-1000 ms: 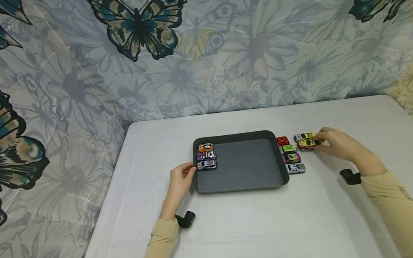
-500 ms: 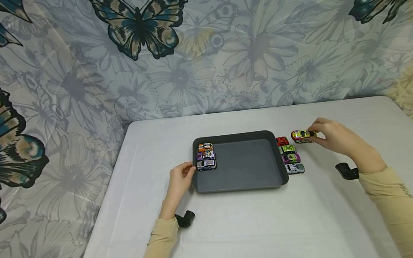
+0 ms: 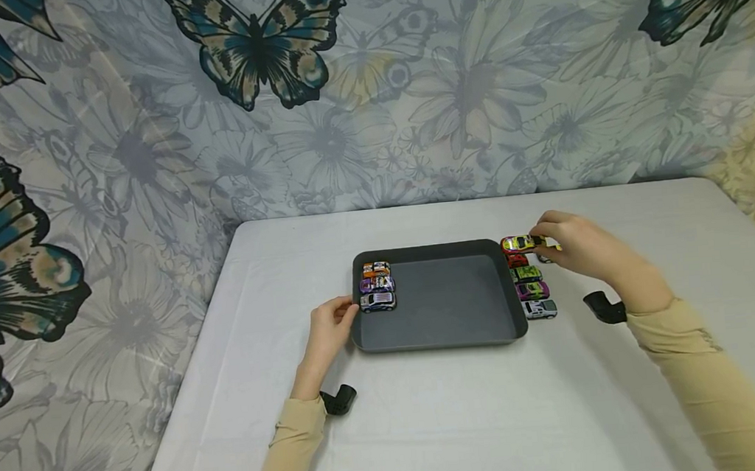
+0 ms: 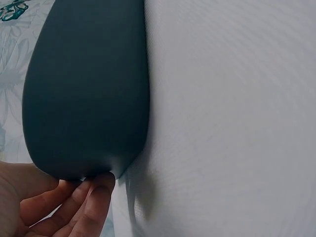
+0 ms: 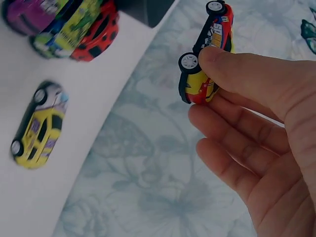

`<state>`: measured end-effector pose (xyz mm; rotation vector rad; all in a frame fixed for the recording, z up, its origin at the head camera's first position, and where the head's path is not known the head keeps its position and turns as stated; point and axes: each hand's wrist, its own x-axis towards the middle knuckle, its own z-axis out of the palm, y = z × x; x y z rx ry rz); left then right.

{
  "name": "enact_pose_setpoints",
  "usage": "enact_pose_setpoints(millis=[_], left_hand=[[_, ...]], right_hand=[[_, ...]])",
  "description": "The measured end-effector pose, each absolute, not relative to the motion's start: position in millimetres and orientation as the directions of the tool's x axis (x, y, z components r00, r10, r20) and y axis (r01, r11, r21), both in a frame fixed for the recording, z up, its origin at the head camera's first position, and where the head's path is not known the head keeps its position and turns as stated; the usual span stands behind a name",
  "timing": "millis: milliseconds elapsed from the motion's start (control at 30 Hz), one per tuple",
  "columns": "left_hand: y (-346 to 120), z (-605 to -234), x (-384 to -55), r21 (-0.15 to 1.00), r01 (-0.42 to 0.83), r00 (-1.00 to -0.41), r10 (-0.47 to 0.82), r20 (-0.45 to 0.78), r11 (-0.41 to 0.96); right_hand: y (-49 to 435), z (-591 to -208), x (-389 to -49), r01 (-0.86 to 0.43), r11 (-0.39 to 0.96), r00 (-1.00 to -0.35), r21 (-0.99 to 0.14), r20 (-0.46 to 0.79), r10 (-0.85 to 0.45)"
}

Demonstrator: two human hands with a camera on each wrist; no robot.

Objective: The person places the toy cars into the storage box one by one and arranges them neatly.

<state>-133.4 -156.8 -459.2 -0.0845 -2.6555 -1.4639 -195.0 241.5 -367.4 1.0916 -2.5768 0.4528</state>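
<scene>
My right hand pinches a yellow and red toy car between thumb and fingers, lifted near the tray's far right corner. In the head view it overlaps the red toy car. The grey tray lies on the table, and my left hand grips its left rim. In the left wrist view, thumb and fingertips meet at the end of the tray. Three toy cars stand in a column inside the tray at the left; the nearest is a dark one with a striped roof.
Beside the tray's right edge stand a green toy car, a purple one and a silver one. A yellow toy car stands apart on the white table, mostly hidden behind my right hand in the head view.
My right hand has lifted the yellow and red toy car off the table and carried it left, to the tray's far right corner. My left hand has stayed at the tray's rim.
</scene>
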Motion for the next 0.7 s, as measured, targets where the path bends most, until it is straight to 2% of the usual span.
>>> enact_pose_setpoints(millis=[200,500,700], left_hand=[[-156.2,-460.2,-133.9,0.836,0.095,-0.993,-0.006,0.117,0.54],[-156.5,-459.8,-134.3,0.84,0.089,-0.994,-0.01,0.112,0.536],[-156.9,-459.3,-134.0,0.841,0.084,-0.994,-0.012,0.107,0.534]], right_hand=[[221.0,-368.0,-196.9,-0.767,0.618,-0.631,-0.17,0.376,-0.679],[190.2,-374.0,-196.8,-0.768,0.605,-0.64,-0.209,0.288,-0.713],[169.7,-380.8,-193.7,-0.785,0.585,-0.62,-0.206,0.265,-0.739]])
